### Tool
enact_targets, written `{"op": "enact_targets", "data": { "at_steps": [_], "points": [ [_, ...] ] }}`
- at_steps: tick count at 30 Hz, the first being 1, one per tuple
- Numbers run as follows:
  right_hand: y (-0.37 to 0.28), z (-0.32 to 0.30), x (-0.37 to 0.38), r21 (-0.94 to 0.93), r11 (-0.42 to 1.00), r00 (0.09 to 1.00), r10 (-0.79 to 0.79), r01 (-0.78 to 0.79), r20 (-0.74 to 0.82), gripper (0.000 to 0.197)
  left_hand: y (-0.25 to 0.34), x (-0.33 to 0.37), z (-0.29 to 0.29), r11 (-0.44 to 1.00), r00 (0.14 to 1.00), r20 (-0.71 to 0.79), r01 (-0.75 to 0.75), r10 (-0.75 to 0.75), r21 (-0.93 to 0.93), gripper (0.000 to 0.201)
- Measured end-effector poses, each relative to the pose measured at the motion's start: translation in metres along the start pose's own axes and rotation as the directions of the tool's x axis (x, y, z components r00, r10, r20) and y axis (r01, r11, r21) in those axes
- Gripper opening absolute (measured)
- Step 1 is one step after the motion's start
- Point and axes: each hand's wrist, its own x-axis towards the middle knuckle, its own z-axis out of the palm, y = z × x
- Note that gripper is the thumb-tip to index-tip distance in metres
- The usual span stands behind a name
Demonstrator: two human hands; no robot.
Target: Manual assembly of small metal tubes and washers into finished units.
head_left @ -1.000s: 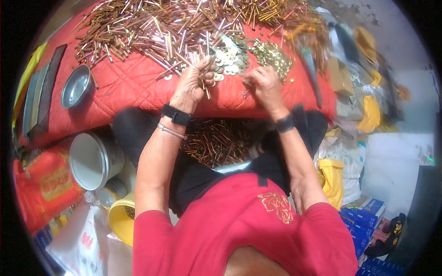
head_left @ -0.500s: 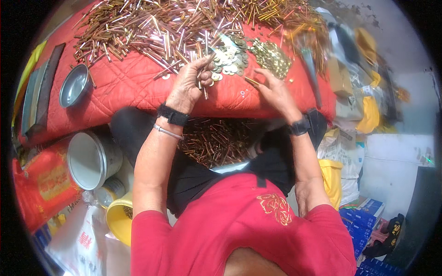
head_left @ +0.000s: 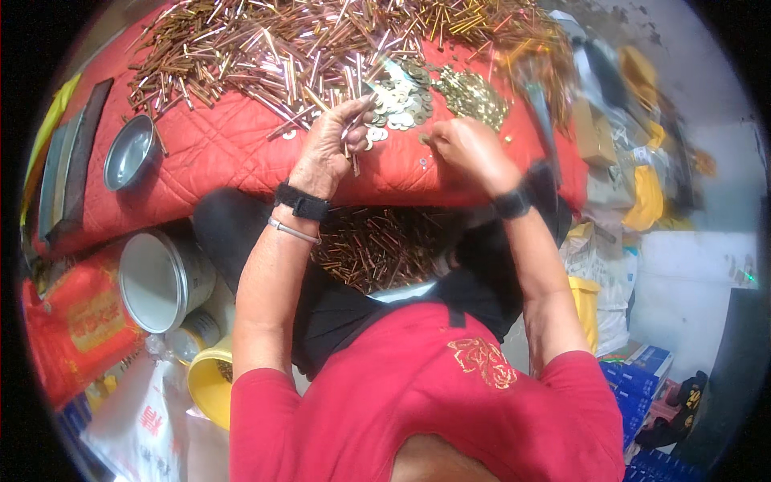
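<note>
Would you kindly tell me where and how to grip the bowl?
Probably best to pinch the bowl by its near rim, from the person's side: its open mouth leaves that edge exposed inside and out, whereas a rod lies close on its right.

Glossy metal rods (head_left: 241, 63) and washers (head_left: 408, 103), matt quilted cloth (head_left: 221, 140)

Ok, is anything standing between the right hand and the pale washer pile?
Nothing visible does: only red quilted cloth shows between the right hand and the pale washer pile. A small piece at that hand's fingertips is too blurred to name.
</note>
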Motion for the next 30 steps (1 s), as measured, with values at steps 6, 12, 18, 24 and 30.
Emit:
{"op": "enact_targets", "data": {
  "at_steps": [6,12,18,24,30],
  "points": [
    [0.016,-0.016,0.059,0.130,0.988,0.834,0.001,-0.087,0.552,0.014,0.000,0.000,-0.001,0.998,0.991,0.125,0.030,-0.037,0.063,0.016],
    [0.001,-0.023,0.041,-0.019,0.991,0.903,-0.116,0.136,0.413,0.022,0.002,-0.004,-0.001,0.985,0.978,0.134,0.145,-0.157,0.096,0.011],
    [0.018,0.006,-0.007,0.759,0.649,0.998,0.054,-0.054,0.026,0.015,-0.002,-0.004,0.006,0.973,0.949,0.219,0.209,-0.226,0.098,0.015],
    [-0.013,-0.019,-0.016,0.952,0.293,0.990,0.132,-0.084,0.047,0.017,-0.006,-0.002,-0.004,0.968,0.932,0.262,0.229,-0.249,0.107,0.018],
    [-0.008,-0.023,-0.016,0.948,0.315,0.981,0.193,-0.030,-0.033,0.017,-0.003,-0.001,0.001,0.955,0.917,0.275,0.253,-0.288,0.155,0.020]
  ]
}}
